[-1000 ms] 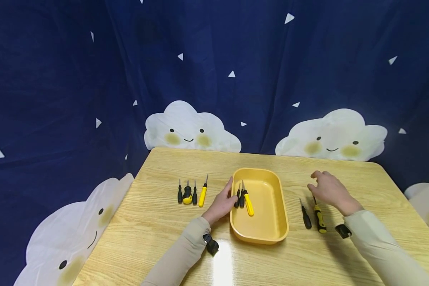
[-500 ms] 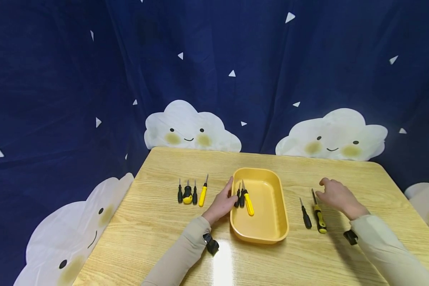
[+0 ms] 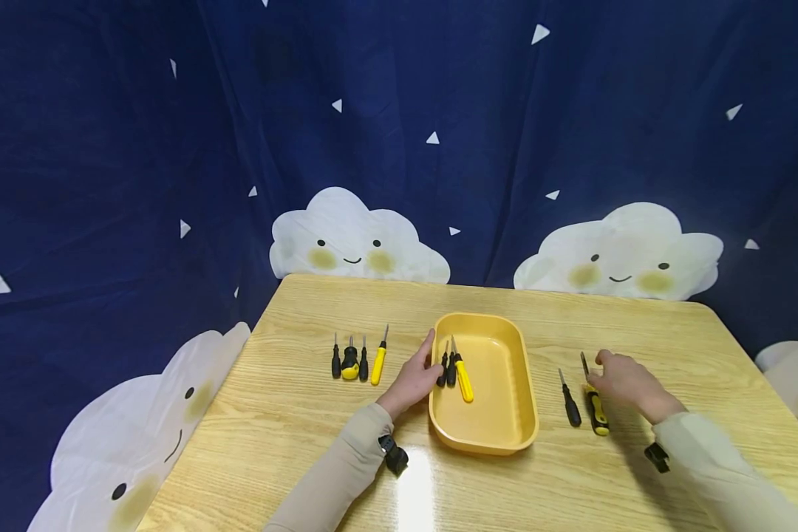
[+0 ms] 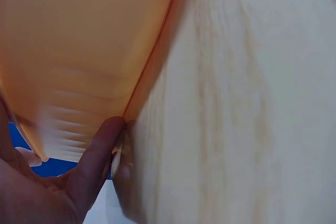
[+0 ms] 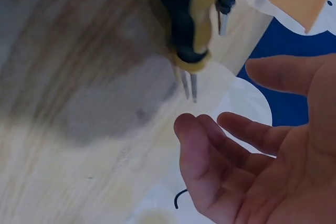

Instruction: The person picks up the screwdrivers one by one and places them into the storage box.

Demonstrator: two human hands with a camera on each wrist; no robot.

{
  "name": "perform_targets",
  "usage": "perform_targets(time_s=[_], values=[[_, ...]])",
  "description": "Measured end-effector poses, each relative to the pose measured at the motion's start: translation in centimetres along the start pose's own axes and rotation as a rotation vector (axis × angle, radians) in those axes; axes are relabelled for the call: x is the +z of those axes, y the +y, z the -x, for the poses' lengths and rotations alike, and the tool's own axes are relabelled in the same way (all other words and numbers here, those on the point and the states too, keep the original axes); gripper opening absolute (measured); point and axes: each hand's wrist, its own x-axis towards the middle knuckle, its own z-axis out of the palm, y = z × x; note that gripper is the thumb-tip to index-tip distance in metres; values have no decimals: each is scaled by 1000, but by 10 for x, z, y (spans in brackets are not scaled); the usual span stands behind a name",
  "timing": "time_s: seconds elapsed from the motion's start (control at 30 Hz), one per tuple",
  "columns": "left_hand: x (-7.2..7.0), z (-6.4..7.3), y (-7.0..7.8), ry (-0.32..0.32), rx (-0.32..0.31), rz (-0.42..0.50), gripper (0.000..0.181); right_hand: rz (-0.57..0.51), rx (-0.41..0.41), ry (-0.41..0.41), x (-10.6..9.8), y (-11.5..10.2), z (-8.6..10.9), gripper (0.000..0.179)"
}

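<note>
Tray (image 3: 495, 391) pinched by left hand (image 3: 411, 380); right hand (image 3: 628, 380), thumb and fingers apart, hovers near yellow-black screwdriver (image 3: 597, 414).

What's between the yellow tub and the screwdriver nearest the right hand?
In the head view, one black screwdriver lies on the table between them.

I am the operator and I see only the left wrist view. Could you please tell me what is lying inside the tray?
Observer: In the head view, the tray holds two black-handled screwdrivers and one yellow-handled screwdriver.

Operator: Thank you. Is the right hand holding something at this moment?

Observer: No. The right wrist view shows the right hand with nothing in its fingers; a yellow-and-black screwdriver lies close to it.

Operator: And is there any tool on the other side, left of the tray?

Observer: Yes, four screwdrivers lie there side by side.
</note>
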Motion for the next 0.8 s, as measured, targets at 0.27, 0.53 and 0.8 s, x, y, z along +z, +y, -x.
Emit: perform_targets(time_s=[0.27,0.53,0.8], values=[[0,1,1,-1,6,-2,73,6,19,-25,15,4,3,49],[0,0,1,-11,4,8,72,-25,29,-60,25,5,7,31],[0,1,2,-9,9,1,72,-32,19,-60,27,3,8,20]])
